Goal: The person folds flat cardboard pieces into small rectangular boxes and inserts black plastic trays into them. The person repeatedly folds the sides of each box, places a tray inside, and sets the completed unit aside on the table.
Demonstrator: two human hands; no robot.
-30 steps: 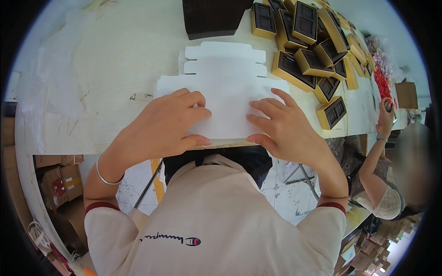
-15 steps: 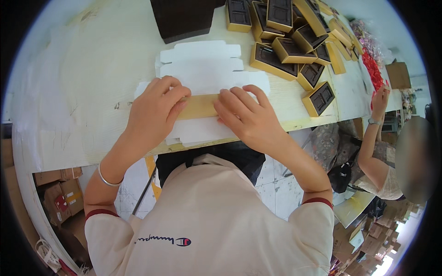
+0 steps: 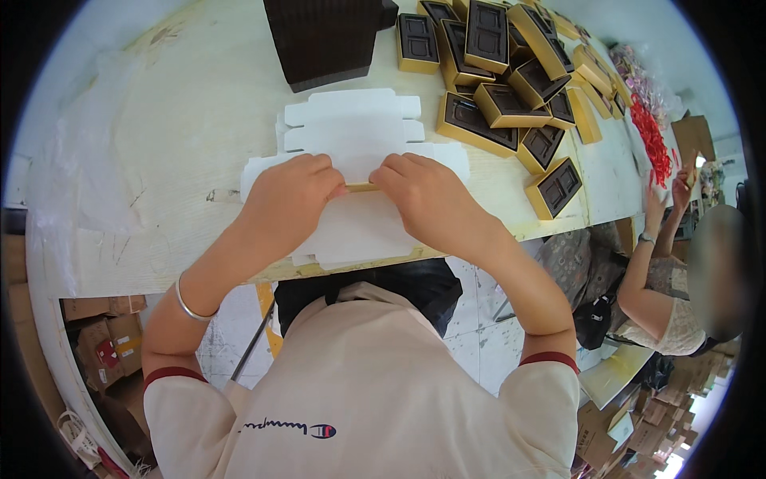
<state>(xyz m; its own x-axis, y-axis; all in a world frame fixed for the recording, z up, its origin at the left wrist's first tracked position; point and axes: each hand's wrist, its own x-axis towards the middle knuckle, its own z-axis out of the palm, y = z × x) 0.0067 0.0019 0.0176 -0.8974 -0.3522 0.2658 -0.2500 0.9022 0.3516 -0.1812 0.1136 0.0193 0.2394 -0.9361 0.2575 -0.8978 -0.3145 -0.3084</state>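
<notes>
A flat cardboard box blank (image 3: 351, 120), white on its upper face, lies before me near the table's front edge, with tabs and flaps around its sides. A thin gold edge (image 3: 361, 188) shows across its middle, between my hands. My left hand (image 3: 291, 195) is closed there, with thumb and fingers pinching the raised fold. Just to the right, my right hand (image 3: 427, 191) pinches the same fold, a small gap away. The fingertips are partly hidden behind the knuckles.
A stack of dark brown trays (image 3: 323, 44) stands beyond the blank. Gold boxes with brown inserts (image 3: 479, 124) are piled at the far right. Red ribbon-like material (image 3: 650, 140) lies farther right, near a co-worker's arm (image 3: 638, 279). Clear plastic (image 3: 84, 191) covers the left side.
The wide gold strip between my hands has narrowed to a thin raised edge. My fingers have curled in and closed on it. The co-worker's hands have moved.
</notes>
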